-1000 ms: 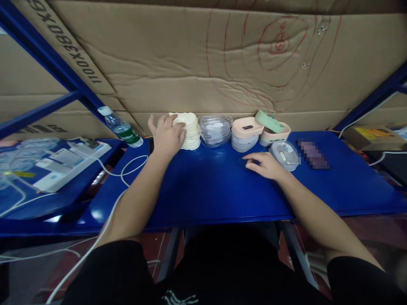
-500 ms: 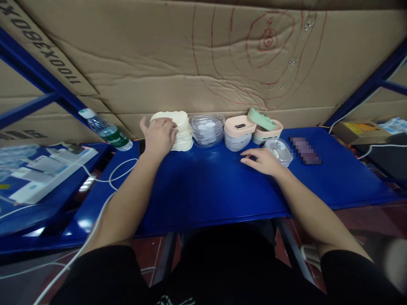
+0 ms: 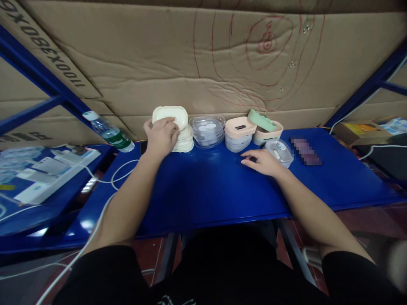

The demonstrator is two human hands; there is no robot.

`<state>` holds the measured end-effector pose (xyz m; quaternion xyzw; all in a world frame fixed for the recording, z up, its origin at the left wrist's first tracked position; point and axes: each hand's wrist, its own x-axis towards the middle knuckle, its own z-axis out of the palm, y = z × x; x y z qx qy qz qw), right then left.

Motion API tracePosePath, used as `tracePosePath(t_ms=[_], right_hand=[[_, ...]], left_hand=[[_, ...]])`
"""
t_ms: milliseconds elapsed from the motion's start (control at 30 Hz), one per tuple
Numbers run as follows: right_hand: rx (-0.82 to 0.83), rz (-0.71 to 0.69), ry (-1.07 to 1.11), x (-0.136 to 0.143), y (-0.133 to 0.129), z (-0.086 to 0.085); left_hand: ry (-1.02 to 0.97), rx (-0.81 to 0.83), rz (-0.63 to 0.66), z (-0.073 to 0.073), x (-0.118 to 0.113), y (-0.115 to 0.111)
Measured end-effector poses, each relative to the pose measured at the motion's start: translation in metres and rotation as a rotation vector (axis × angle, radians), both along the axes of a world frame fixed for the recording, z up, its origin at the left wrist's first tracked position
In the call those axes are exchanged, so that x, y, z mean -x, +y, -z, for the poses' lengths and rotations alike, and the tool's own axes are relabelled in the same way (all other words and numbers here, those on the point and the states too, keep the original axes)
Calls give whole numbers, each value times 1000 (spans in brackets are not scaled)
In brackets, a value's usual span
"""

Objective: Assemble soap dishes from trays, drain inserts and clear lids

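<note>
My left hand [image 3: 161, 137] is closed on the near edge of a cream plastic tray [image 3: 170, 112], which tilts up off the stack of cream trays [image 3: 183, 140]. Right of that stack stands a pile of clear plastic lids [image 3: 207, 131]. My right hand [image 3: 261, 161] lies on the blue table with its fingers apart and loosely bent, holding nothing. Beside its wrist is a clear lidded container [image 3: 284, 153]. Behind it are translucent boxes [image 3: 238, 143] topped by a pink frame [image 3: 238, 126], and pink pieces [image 3: 270, 134] with a green one [image 3: 262, 120] leaning on top.
A water bottle [image 3: 116, 137] leans at the table's back left, near a white cable [image 3: 113, 180]. A blurred-out flat object [image 3: 305, 151] lies at the right. Cardboard [image 3: 143, 55] walls the back, and blue frame posts [image 3: 41, 72] flank the table [image 3: 216, 190].
The top cream tray has tipped up at its far side, with my left hand now gripping its near edge. My right hand has stayed in place.
</note>
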<state>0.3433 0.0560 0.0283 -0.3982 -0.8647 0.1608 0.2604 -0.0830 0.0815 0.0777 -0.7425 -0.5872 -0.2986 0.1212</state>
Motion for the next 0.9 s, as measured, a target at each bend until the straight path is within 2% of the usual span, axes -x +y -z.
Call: tracePosePath(t_ms=[200,367,433,500,567,700,800,900], right_hand=[[-8,-14,-5,0,1,0],[0,-11,54,0,-1,2],[-26,3,134,5,-5,2],[-81,9,200,15,-10,-1],[-167,-3,215,30,-14,-7],[-327,-88,160,63,-14,-11],[-308,-135,142,73,-11,-1],[-208,-147,125,65,-10,14]], left_hand=[[-58,-9,-25,-1,-2,2],[-203,-191,-117,-7,-23,-16],[-270,-235,-83,-5,-40,-30],[-350,-254,38,2,-61,-49],[-420,-131,201,12,-82,-68],[-580,189,405,36,-112,-98],[-751,336,564,53,-118,-102],[-906,527,711,68,-109,-91]])
